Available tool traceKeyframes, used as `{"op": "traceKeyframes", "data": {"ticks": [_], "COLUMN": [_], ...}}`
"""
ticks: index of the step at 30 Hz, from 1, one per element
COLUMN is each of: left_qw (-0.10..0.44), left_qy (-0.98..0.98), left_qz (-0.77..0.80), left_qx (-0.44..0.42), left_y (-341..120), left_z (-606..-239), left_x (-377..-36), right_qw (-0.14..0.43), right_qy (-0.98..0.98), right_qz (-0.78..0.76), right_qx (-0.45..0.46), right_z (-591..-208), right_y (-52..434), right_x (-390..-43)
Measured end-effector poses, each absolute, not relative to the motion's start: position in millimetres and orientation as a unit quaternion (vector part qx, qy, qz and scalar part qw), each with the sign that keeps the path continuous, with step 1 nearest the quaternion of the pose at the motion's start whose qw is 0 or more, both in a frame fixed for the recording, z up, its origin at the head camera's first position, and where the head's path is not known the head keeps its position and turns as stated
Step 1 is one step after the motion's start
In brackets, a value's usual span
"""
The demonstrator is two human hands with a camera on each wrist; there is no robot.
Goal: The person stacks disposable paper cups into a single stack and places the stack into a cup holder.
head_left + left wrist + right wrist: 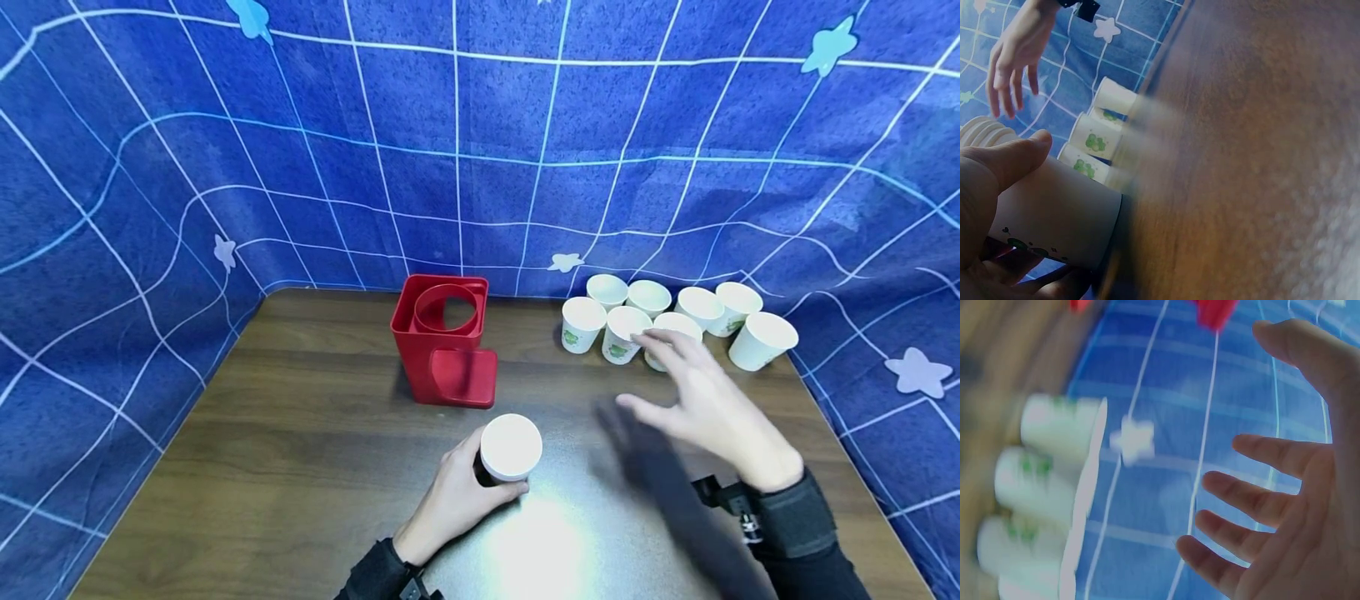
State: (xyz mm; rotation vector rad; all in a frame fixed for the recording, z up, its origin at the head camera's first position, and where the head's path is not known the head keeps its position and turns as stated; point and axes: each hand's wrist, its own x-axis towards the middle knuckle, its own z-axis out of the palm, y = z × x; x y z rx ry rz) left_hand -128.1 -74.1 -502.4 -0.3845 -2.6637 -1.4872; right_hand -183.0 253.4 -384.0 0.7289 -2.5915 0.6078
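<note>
A: Stack (pixel 511 447) first, nearest the person: a nest of cups standing upright on the counter (pixel 300 433), mouth up, long axis vertical. The left hand (pixel 450 500) is wrapped round its side from the left, thumb laid along the wall, as the left wrist view shows (pixel 1054 219).

B: And the right hand (pixel 701 400)?

A: Empty, with its fingers (pixel 1254 500) spread wide and straight. It hovers above the counter, palm down, pointing away from the person and slightly left. The head view blurs it, so the exact height is hard to tell.

B: What lies ahead of it?

A: Loose cups (pixel 678 321), a cluster standing upright at the far right of the counter, close to the blue cloth (pixel 480 150). They lie just beyond the fingertips, not touching them. The right hand is much the nearer of the two; the left is well apart from them, with the stack between.

B: And the red thing?

A: Holder (pixel 444 337), past the stack and a little left, its round opening facing up. It stands apart from both hands, nearer the left.
</note>
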Motion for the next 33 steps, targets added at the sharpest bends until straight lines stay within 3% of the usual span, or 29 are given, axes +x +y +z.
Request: {"op": "traceKeyframes", "data": {"ticks": [15,23,33], "left_qw": [0.016,0.02,0.021], "left_qy": [-0.862,-0.863,-0.861], "left_qz": [-0.492,-0.489,-0.493], "left_qx": [-0.119,-0.124,-0.127], "left_y": [-74,-74,-75], "left_z": [-502,-501,-500], "left_x": [-127,-128,-128], "right_qw": [0.292,0.223,0.183], "right_qy": [-0.912,-0.941,-0.952], "right_qz": [0.259,0.254,0.243], "right_qx": [0.129,0.012,-0.031], "right_z": [-399,-409,-415], "right_y": [357,402,428], "right_x": [-213,-215,-224]}}
